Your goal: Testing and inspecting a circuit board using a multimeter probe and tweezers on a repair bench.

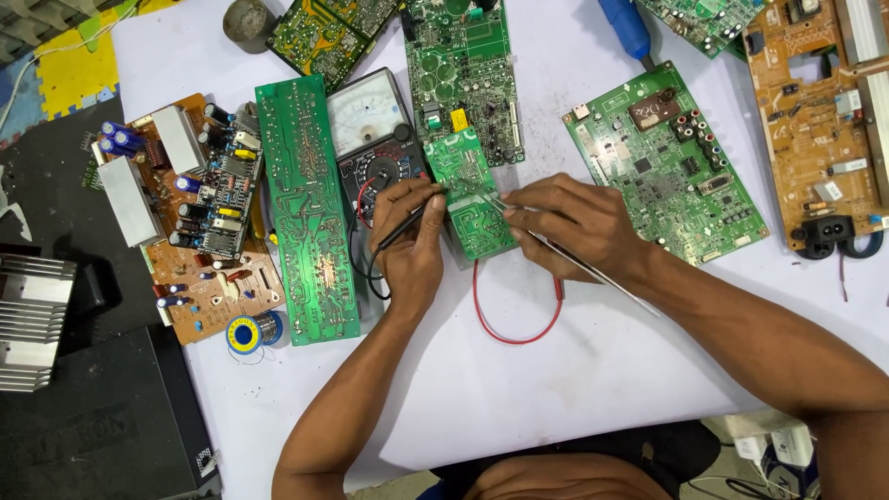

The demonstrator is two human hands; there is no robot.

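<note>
- Head view: the left hand [412, 243] pinches a black probe [407, 225], its tip touching the small green circuit board [474, 194].
- The right hand [576, 225] pinches a thin metal probe [593, 268] over the same board.
- The board lies on the white desk [574, 370], just beside the analog multimeter [375, 139], a red wire [514, 324] looping below it.

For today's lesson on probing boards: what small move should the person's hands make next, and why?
Probably settle both tips onto the small green board: the left hand holds a black probe, the right hand a thin metal probe, both already angled at it.
</note>
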